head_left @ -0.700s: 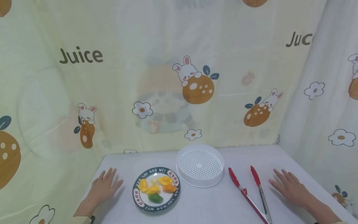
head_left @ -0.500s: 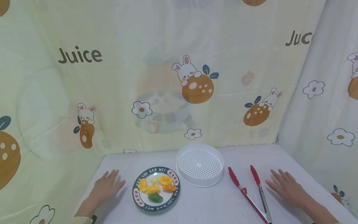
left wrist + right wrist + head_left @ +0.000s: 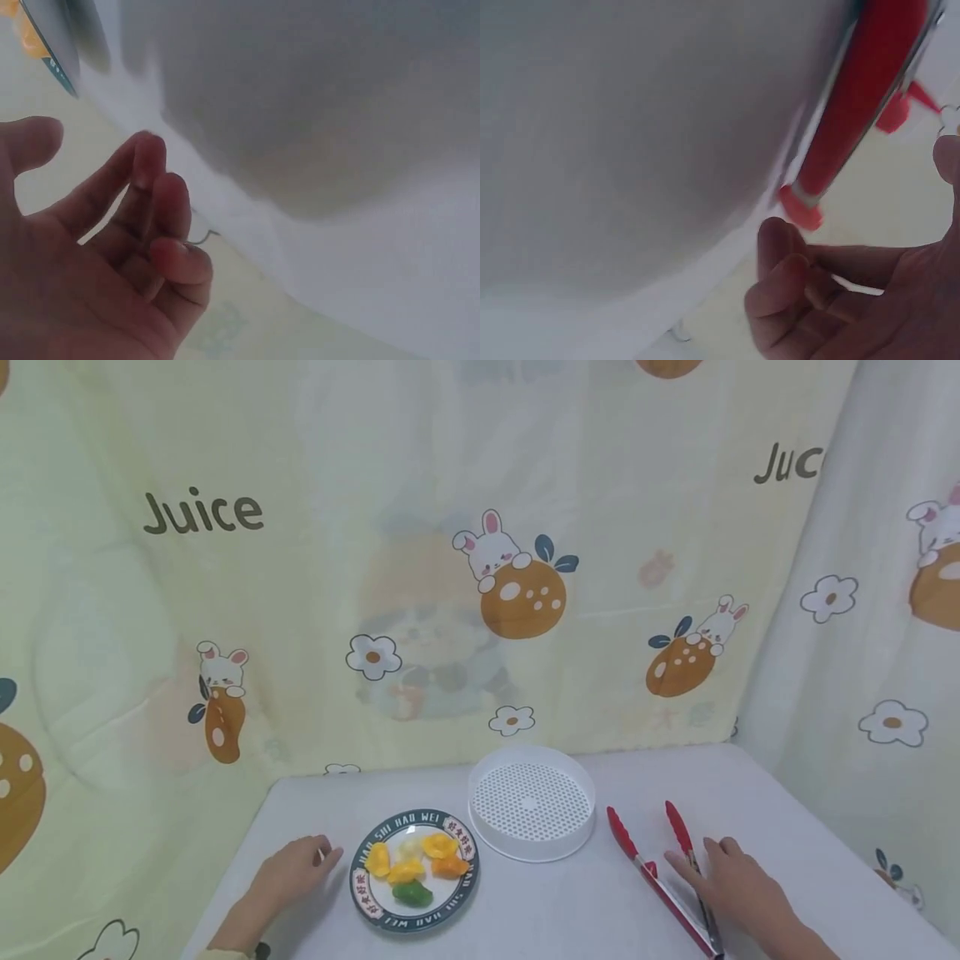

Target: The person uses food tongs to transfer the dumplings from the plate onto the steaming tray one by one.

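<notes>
Red-tipped tongs (image 3: pixel 660 872), one pair, lie open on the white table (image 3: pixel 570 910), and the right hand (image 3: pixel 731 885) rests over their right arm, fingers loosely bent, gripping nothing. At nine o'clock, the left hand (image 3: pixel 296 872) sits loosely curled, empty, beside one plate (image 3: pixel 414 870) holding five dumplings (image 3: pixel 412 867). Beyond, at twelve o'clock, one white steamer tray (image 3: pixel 532 802).
</notes>
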Demonstrator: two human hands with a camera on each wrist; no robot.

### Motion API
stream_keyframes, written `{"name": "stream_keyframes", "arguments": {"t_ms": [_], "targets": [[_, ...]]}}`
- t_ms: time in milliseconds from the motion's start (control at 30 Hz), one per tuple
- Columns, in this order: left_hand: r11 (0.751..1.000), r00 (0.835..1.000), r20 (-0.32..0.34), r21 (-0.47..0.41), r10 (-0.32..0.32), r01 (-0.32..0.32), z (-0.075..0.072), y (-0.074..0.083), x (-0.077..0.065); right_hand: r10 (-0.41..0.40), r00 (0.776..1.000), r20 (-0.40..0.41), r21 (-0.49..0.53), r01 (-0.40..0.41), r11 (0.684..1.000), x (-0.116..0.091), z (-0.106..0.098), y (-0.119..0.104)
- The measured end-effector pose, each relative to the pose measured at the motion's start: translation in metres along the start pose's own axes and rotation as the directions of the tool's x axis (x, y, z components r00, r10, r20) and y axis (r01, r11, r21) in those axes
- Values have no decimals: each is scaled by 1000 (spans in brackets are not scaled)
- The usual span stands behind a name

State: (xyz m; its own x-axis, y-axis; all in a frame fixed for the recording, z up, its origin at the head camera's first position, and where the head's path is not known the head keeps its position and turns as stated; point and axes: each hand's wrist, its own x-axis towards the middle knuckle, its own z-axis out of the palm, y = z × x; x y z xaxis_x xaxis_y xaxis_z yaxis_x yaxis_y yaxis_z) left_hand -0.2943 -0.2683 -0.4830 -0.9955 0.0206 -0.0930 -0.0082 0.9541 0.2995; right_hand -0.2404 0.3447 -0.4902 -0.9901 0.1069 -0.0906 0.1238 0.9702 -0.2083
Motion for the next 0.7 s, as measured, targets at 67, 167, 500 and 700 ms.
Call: {"name": "stream_keyframes", "arguments": {"t_ms": [67,167,500,700], "targets": [[1000,999,34,-23,-14,15,2,1,0,34,999,31,-8,-34,999,-6,2,-9],[998,997,73,-47,-32,36,4,3,-2,68,996,51,11,-69,998,-12,7,-21],[997,994,110,-73,-18,26,6,10,-3,126,987,97,41,-130,991,-15,17,-34],[997,994,108,-80,-4,13,9,11,0,108,991,79,34,-111,993,-14,17,-34]]}}
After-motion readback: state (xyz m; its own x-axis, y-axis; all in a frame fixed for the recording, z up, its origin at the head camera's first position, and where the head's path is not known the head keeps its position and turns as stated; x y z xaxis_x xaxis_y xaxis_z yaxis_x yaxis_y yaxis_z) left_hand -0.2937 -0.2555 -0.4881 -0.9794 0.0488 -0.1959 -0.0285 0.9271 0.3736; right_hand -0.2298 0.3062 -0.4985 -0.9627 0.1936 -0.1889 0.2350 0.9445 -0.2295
